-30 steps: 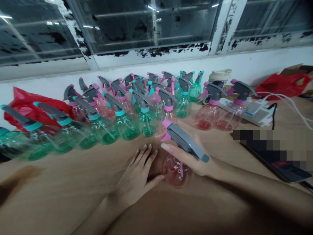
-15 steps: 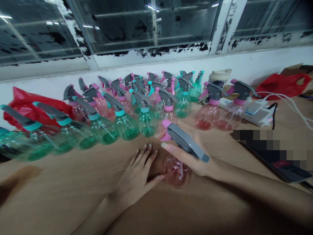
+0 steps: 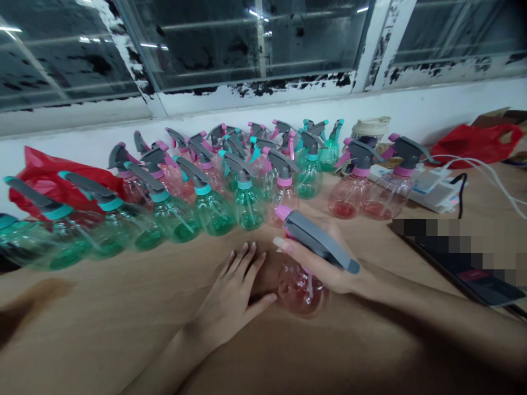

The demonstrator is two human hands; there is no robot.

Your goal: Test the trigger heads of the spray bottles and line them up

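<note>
Our right hand [image 3: 329, 271] is wrapped firmly around a pink trigger spray bottle [image 3: 302, 299]; our left hand [image 3: 228, 299], empty, lies spread on the table [image 3: 123, 329], just left.

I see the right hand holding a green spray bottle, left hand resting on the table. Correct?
Not quite: the spray bottle in the right hand is pink-tinted, not green, as the head view shows. The left hand does rest on the table.
</note>
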